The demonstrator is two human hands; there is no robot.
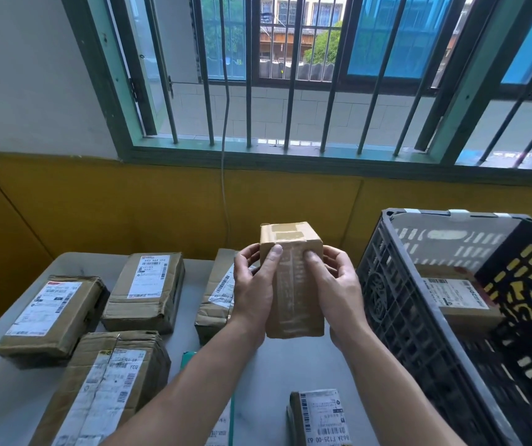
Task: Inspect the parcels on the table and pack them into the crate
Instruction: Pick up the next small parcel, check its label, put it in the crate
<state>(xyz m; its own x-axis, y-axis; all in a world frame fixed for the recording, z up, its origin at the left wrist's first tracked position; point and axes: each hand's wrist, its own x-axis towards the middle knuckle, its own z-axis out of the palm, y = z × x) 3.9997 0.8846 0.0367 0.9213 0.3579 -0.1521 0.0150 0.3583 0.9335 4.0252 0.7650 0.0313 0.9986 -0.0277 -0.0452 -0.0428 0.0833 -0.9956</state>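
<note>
The dark plastic crate [396, 310] stands at the right of the worktop [190, 304], its slatted left wall just beside the person's right forearm, and one labelled parcel [454, 297] already lies on its floor. Several taped cardboard parcels rest on the left part of the worktop, the biggest of them [107, 384] nearest the viewer, another [216, 297] partly hidden behind the left wrist, and a small one [319, 416] at the near edge. The box being checked [293, 284] is off the surface, held between the crate and those parcels, with its long axis upright and its taped end on top. The left hand [252, 284] grips its left side and the right hand [335, 284] its right side, each with the thumb laid on the near face and the fingers curled round behind. The crate lies to the right of the box, so the right hand is the nearer one; the box will probably have to clear the left wall's rim and be tipped flat to lie beside the packed parcel.
</note>
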